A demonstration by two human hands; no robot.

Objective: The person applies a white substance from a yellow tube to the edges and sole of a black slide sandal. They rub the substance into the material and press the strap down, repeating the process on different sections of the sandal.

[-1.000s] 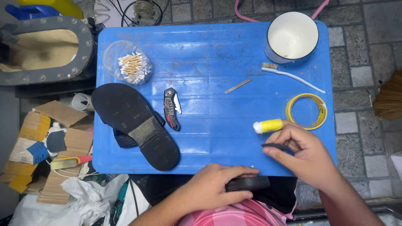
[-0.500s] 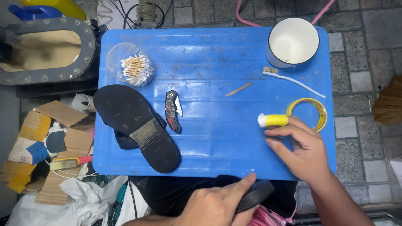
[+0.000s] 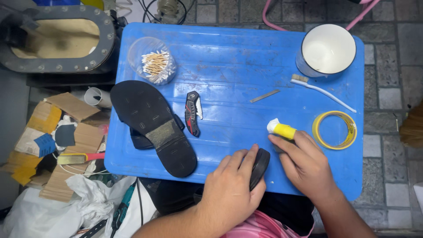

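My left hand grips a black rubber heel piece and holds it on edge at the near rim of the blue plastic table. My right hand rests palm down just right of it, fingertips touching a small yellow glue tube with a white cap. A black sandal lies sole up on the table's left side, with a folding knife beside it.
A white mug, a white toothbrush, a yellow tape roll, a thin metal strip and a clear tub of cotton swabs lie on the table. Cardboard scraps and bags sit on the floor at left.
My left hand has brought the black heel piece up from below the table edge onto the table. My right hand let go of a dark piece and now lies by the glue tube.
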